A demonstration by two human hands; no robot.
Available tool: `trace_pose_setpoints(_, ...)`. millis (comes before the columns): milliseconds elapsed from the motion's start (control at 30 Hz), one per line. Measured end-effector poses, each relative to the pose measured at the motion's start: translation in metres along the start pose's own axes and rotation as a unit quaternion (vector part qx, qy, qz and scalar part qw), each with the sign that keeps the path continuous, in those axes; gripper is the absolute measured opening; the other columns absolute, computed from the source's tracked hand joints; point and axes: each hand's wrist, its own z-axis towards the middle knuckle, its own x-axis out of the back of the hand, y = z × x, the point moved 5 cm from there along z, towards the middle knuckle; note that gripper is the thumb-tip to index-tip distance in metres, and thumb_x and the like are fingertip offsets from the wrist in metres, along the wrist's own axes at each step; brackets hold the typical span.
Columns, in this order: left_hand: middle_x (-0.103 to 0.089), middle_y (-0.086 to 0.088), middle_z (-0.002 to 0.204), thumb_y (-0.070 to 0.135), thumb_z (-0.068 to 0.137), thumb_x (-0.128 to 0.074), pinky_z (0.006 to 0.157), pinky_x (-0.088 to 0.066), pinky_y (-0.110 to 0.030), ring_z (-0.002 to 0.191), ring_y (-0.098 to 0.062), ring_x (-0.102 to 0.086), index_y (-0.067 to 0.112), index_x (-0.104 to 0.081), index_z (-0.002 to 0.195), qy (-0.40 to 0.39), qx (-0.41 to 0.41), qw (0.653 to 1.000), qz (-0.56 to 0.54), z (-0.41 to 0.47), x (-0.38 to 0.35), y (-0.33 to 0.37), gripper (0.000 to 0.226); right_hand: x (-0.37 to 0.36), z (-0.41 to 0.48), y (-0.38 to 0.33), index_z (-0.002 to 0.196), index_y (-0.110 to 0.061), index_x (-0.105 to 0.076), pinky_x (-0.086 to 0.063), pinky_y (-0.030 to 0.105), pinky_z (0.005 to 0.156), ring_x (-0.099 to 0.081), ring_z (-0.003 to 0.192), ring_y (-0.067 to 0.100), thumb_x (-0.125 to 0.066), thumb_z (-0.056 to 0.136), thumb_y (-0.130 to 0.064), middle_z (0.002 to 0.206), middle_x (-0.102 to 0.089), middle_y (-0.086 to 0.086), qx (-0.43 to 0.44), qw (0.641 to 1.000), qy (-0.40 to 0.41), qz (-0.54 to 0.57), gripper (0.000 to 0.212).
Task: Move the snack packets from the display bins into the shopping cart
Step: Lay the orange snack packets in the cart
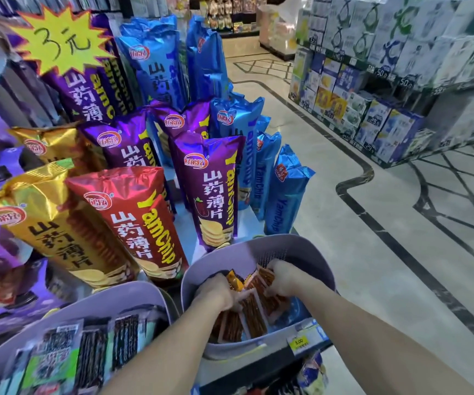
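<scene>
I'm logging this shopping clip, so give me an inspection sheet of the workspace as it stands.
Surface: lilac display bin on a shelf, yellow price tag at its front.
Job's things: red-orange snack packets heaped in that bin; cart not clearly in view.
Clutter: second bin of dark and green packets; tall yam chip bags behind.
Hands: left hand and right hand both dug into the packets; grip hidden.
Cables: nothing seen.
Surroundings: tiled aisle floor, stacked boxes on the right.
</scene>
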Motion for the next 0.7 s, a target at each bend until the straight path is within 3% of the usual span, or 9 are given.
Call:
trace_pose_setpoints(167,-0.059,-0.010,0.148,0.050,0.093,-0.074,0.106,-0.052,-0.041,0.133,-0.031,-0.059,0.015,-0.042,0.156,0.058,-0.004,0.997,0.047,-0.011,0.003,0.006,0.079,0.003,-0.002,-0.005,0.125,-0.017,-0.062,-0.050,0.032,0.083,-0.066,0.112,0.027,-0.072,0.092,-0.034,0.124,-0.069,0.007,0.030,0.997,0.017,-0.064,0.038)
trace_pose_setpoints(267,-0.060,-0.010,0.146,0.040,0.097,-0.071,0.106,-0.052,-0.041,0.133,-0.031,-0.060,0.017,-0.044,0.155,0.100,-0.013,0.992,0.079,-0.020,0.011,0.012,0.069,0.007,-0.008,-0.010,0.127,-0.017,-0.066,-0.054,0.037,0.091,-0.067,0.111,0.029,-0.062,0.095,-0.034,0.124,-0.071,0.009,0.051,0.992,0.032,-0.109,0.036)
trace_pose_setpoints(367,-0.062,-0.010,0.144,0.035,0.099,-0.066,0.102,-0.053,-0.043,0.129,-0.032,-0.062,0.018,-0.048,0.153,0.146,-0.033,0.982,0.112,-0.037,0.025,0.020,0.059,0.017,-0.022,-0.014,0.134,-0.013,-0.060,-0.052,0.044,0.099,-0.062,0.119,0.035,-0.054,0.099,-0.036,0.133,-0.064,0.014,0.066,0.980,0.077,-0.169,0.041)
trace_pose_setpoints(533,-0.063,-0.009,0.142,0.044,0.101,-0.058,0.103,-0.051,-0.043,0.129,-0.032,-0.060,0.017,-0.052,0.146,0.244,-0.070,0.956,0.146,-0.085,0.053,0.025,0.053,0.041,-0.059,-0.028,0.143,-0.010,-0.050,-0.045,0.046,0.105,-0.052,0.131,0.038,-0.049,0.103,-0.042,0.142,-0.055,0.016,0.100,0.943,0.170,-0.267,0.051)
trace_pose_setpoints(700,-0.062,-0.003,0.141,0.049,0.103,-0.055,0.106,-0.046,-0.043,0.129,-0.027,-0.056,0.021,-0.054,0.143,0.333,-0.045,0.934,0.118,-0.139,0.070,0.009,0.049,0.057,-0.095,-0.050,0.146,-0.015,-0.047,-0.047,0.044,0.105,-0.052,0.133,0.033,-0.050,0.103,-0.040,0.146,-0.054,0.011,0.132,0.933,0.212,-0.258,0.050)
